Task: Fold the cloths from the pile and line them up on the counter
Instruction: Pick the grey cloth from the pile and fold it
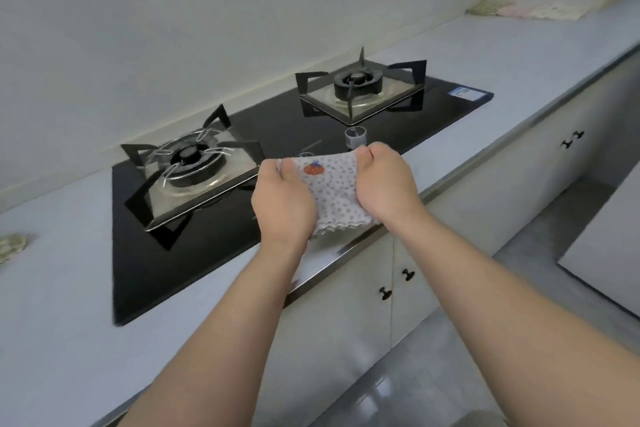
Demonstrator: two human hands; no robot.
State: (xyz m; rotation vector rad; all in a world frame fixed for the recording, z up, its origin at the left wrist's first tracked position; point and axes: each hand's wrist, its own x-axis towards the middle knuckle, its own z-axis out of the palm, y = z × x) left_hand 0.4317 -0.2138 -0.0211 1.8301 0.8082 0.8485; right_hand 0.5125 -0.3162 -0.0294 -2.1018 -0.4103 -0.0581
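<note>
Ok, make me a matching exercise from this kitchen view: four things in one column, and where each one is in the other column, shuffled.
Things
1. spotted cloth
2. black hob
3. row of pale cloths
4. door knobs

Places
A. on the cupboard doors below the counter
B. at the far right end of the counter
C. gripped between the left hand and the right hand
D. set flush into the counter

Pairs: 1-C, 2-D, 3-B, 4-A
</note>
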